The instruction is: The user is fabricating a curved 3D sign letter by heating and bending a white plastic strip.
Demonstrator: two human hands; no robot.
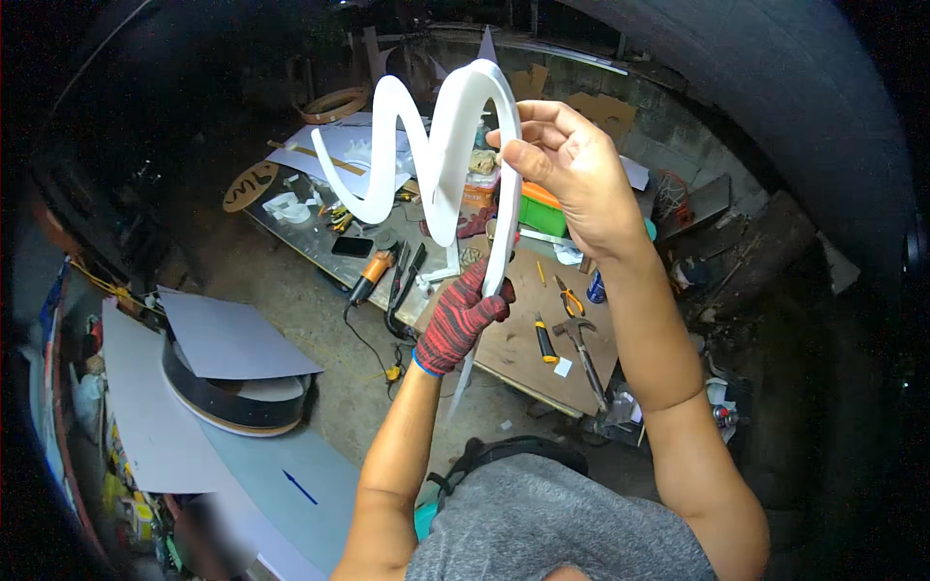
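We have the white shape [449,160] aloft: left hand [459,322] grasping its lower leg, right hand [573,167] pinching its upper edge. Uneven twisting, we judge, could crack it.

My gloved left hand [459,326] hides the stretch of the white shape [453,155] inside its grip. One finger of my right hand [572,160] passes partly out of sight behind its edge. The shape and that hand cover parts of the green box [542,215]. A pale sheet [237,334] conceals some of the black band [218,400]. A patch [213,537] at lower left is blurred. The bottom edge cuts off my shirt [552,518].
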